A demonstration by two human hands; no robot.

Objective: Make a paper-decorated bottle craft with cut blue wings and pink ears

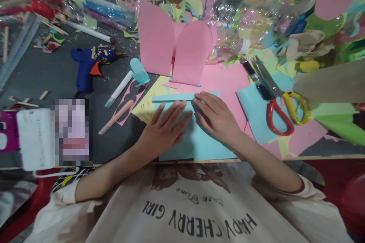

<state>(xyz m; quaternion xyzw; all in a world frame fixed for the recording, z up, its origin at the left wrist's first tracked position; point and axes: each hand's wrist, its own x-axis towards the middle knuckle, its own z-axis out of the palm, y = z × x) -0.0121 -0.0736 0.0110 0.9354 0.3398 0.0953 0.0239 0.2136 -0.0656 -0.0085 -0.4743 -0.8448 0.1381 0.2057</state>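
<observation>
From where I stand, I see a dark table, crowded with paper and plastic. At its near edge is a person in a pale shirt. The largest thing under the hands is a light blue sheet, lying flat just before the person. Beyond it is a pink paper piece with two rounded tops. To the right lie the scissors; to the left, a blue glue gun.

The left hand rests palm down on the sheet. Its fingers are spread rather wide, and their tips reach just beside a narrow folded strip along the sheet's far edge. The right hand lies over the right part of this strip. Its fingers are near together, with tips touching the strip, and the thumb stands a little apart. How hard they press, I cannot tell.
</observation>
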